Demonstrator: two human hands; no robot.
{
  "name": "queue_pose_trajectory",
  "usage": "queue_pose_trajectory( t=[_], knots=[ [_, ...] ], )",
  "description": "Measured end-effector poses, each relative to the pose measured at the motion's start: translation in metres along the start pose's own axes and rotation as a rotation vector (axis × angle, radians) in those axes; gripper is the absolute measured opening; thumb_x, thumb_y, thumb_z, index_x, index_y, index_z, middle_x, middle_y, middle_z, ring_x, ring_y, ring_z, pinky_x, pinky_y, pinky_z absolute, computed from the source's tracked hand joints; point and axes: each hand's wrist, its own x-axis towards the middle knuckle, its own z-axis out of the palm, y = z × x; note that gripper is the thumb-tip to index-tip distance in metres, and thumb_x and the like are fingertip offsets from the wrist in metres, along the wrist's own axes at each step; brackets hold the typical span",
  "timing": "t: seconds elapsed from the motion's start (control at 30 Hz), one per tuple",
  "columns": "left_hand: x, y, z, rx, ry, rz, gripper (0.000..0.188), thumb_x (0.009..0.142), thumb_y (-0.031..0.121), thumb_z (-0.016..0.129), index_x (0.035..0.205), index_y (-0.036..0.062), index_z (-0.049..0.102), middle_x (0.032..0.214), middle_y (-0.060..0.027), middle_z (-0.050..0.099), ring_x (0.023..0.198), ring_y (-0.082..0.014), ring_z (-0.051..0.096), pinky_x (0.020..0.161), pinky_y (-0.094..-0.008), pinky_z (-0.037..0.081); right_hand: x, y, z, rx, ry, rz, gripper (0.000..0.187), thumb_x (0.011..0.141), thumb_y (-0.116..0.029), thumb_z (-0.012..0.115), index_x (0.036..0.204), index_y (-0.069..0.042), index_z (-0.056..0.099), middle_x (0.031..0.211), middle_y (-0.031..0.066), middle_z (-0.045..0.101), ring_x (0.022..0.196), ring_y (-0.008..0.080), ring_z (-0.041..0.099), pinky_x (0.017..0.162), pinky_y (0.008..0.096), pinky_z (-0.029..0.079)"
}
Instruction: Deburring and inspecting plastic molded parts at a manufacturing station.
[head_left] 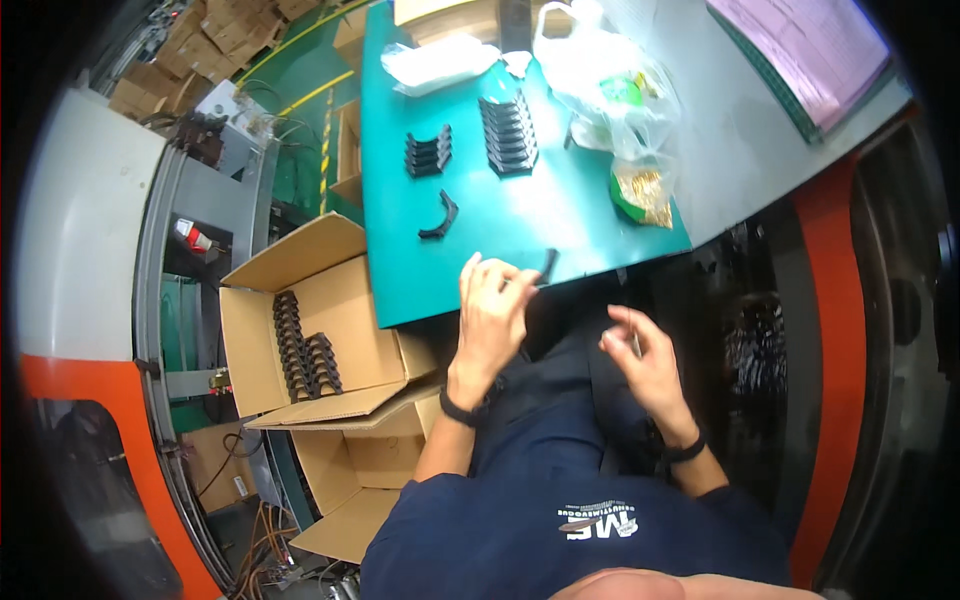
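My left hand (492, 308) is over the near edge of the green-topped table, its thumb and fingers closed on a black curved plastic part (548, 266). Only one end of that part shows past the fingers. Off the table edge, my right hand (645, 362) has thumb and forefinger curled together; whatever they pinch is too small to name. One loose black curved part (445, 216) lies on the table beyond my left hand. Behind it are a short row of such parts (429, 151) and a longer row (509, 135) to its right.
A clear bag of small gold-coloured pieces (645, 192) lies at the table's right, beside white plastic bags (600, 60). Left of the table, an open cardboard box (345, 310) holds stacked black parts (300, 350). Pink paper (800, 50) lies far right. Orange-and-white machinery (95, 230) stands left.
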Motion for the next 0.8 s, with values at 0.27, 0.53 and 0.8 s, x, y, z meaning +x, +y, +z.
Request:
queue_pose_trajectory(
  t=[0.27, 0.53, 0.8],
  knots=[
    [-0.043, 0.068, -0.041, -0.200, 0.238, 0.022, 0.043, 0.067, 0.012, 0.079, 0.107, 0.0094, 0.066, 0.106, -0.0102, 0.054, 0.107, -0.0333, 0.051, 0.098, -0.0495, 0.039, -0.008, -0.036, 0.024, 0.526, -0.232, 0.162, 0.019, 0.096, -0.016, 0.057, 0.108, -0.002, 0.058, 0.074, -0.0027, 0.058, 0.051, -0.0015, 0.036, 0.045, 0.0164, 0.027],
    [-0.071, 0.086, -0.070, -1.146, 0.166, -0.485, 0.068, 0.074, -0.003, 0.076, 0.133, -0.0030, 0.043, 0.120, -0.0181, 0.055, 0.094, -0.0201, 0.064, 0.082, -0.0303, 0.055, -0.027, -0.051, 0.026, 0.558, -0.300, 0.200, 0.031, 0.095, -0.015, 0.057, 0.120, 0.003, 0.054, 0.074, -0.0026, 0.057, 0.050, 0.0003, 0.037, 0.054, 0.0171, 0.040],
    [-0.075, 0.086, -0.070, -1.052, 0.213, -0.426, 0.064, 0.077, -0.002, 0.074, 0.134, -0.0043, 0.044, 0.119, -0.0217, 0.057, 0.099, -0.0230, 0.064, 0.084, -0.0305, 0.053, -0.034, -0.058, 0.023, 0.411, -0.303, 0.101, 0.046, 0.081, -0.003, 0.073, 0.123, 0.000, 0.056, 0.080, -0.0035, 0.054, 0.069, 0.0007, 0.049, 0.061, 0.0147, 0.038]
  ],
)
